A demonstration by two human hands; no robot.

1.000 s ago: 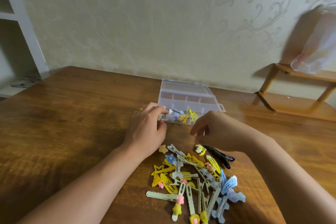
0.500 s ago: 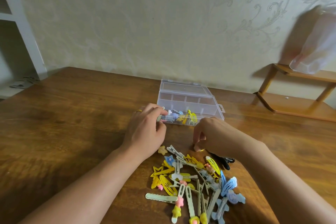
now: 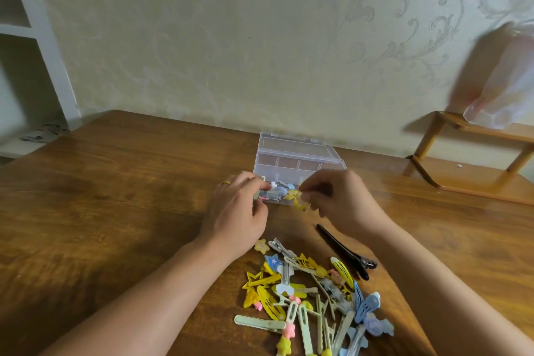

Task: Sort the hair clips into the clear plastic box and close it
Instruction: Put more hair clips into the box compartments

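1. Brown wooden table (image 3: 115, 211) against a cream wall with a scroll pattern; white shelving at far left, low wooden rack (image 3: 474, 179) at right with a blurred pale plastic bag (image 3: 505, 89) above it.
2. Clear plastic compartment box (image 3: 294, 159) open near the table's far edge, lid tilted back, several small clips in its front row.
3. Left hand (image 3: 237, 211), gold ring on one finger, curled at the box's front left corner, pinching a small grey clip (image 3: 258, 195).
4. Right hand (image 3: 341, 199) pinching a small yellow clip (image 3: 302, 204) just over the box's front edge.
5. Heap of yellow, blue, pink and pale green hair clips (image 3: 312, 298) near the table's close edge.
6. Long black clip (image 3: 344, 251) just beside the heap, on its right.
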